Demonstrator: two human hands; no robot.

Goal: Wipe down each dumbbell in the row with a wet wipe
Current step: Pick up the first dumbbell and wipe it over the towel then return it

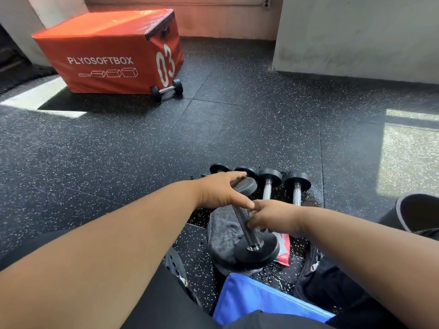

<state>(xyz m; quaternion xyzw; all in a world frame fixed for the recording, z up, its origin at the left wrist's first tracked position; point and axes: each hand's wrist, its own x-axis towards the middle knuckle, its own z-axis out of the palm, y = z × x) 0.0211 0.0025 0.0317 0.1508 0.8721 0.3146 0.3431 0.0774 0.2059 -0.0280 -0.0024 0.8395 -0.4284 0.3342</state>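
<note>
A small black dumbbell (255,249) with a chrome handle is lifted and tilted over a dark grey towel (223,231). My left hand (221,192) grips its far head. My right hand (270,217) is closed around the handle; whether a wipe is inside it is hidden. Behind lie more dumbbells in a row: two with visible handles (269,180) (297,184), and two whose heads (219,167) (245,170) peek above my left hand. A red and white wipe packet (282,250) lies under my right wrist.
An orange plyo box (107,51) stands at the far left with another dumbbell (167,90) at its corner. A blue mat (261,298) lies between my legs. A grey wall block (356,36) rises at the far right. A dark shoe (418,210) is at the right edge.
</note>
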